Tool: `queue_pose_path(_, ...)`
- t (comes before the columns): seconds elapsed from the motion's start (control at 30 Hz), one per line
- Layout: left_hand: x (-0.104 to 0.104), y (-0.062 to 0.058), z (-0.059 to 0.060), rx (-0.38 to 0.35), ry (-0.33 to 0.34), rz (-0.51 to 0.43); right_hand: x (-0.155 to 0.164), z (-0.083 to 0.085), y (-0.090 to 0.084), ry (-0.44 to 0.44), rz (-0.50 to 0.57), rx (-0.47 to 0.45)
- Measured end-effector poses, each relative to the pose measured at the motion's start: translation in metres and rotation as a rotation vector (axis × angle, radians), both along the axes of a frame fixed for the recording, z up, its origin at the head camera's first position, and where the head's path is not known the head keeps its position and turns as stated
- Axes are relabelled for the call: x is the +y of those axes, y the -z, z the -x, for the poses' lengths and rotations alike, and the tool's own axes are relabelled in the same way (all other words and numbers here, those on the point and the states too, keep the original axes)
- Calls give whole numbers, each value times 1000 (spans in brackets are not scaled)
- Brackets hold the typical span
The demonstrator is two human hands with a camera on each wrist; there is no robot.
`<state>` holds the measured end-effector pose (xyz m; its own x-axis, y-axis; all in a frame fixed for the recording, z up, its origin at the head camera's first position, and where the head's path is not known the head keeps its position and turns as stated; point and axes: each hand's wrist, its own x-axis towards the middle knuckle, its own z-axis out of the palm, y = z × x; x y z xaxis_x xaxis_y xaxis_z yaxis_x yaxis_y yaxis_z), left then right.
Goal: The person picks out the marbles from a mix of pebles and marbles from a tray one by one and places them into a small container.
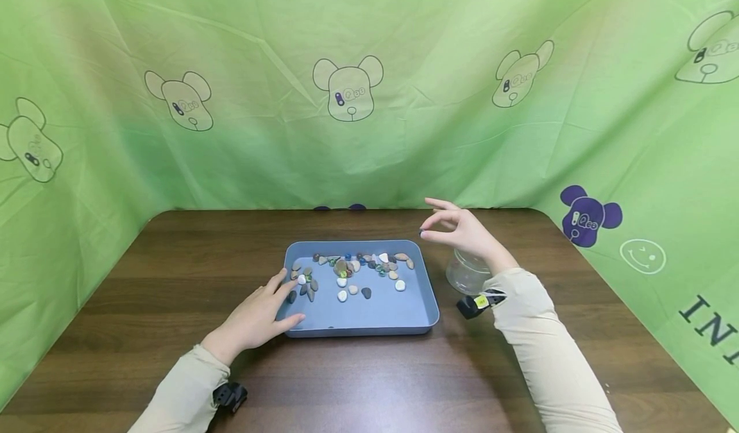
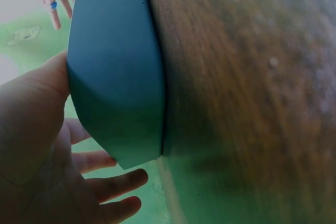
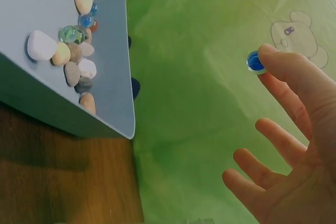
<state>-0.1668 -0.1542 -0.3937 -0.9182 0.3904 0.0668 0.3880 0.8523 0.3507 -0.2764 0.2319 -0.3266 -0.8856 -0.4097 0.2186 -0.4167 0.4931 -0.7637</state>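
Between thumb and index finger, my right hand [image 1: 464, 233] pinches a blue glass marble [image 3: 255, 63], held in the air beyond the tray's back right corner. Its other fingers spread away from the marble. A blue-grey rectangular tray [image 1: 381, 314] holds mixed pebbles and glass marbles, mostly along its back and left. My left hand [image 1: 253, 319] rests at the tray's left edge with fingers extended over the rim. In the left wrist view, its thumb lies along the tray wall [image 2: 115, 61]. Below my right hand stands a clear glass jar [image 1: 466, 276], partly hidden by the wrist.
The tray sits on a dark wooden table [image 1: 202, 247]. Green printed cloth [image 1: 260, 151] hangs behind the table and along both sides. Several white pebbles, including one [image 1: 400, 285] at the right, lie apart from the main cluster.
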Motion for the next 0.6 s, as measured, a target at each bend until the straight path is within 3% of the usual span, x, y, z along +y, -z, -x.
queue_pose_path(0.6, 0, 2, 1, -2, 0, -4, 29, -4, 5, 77, 0, 43)
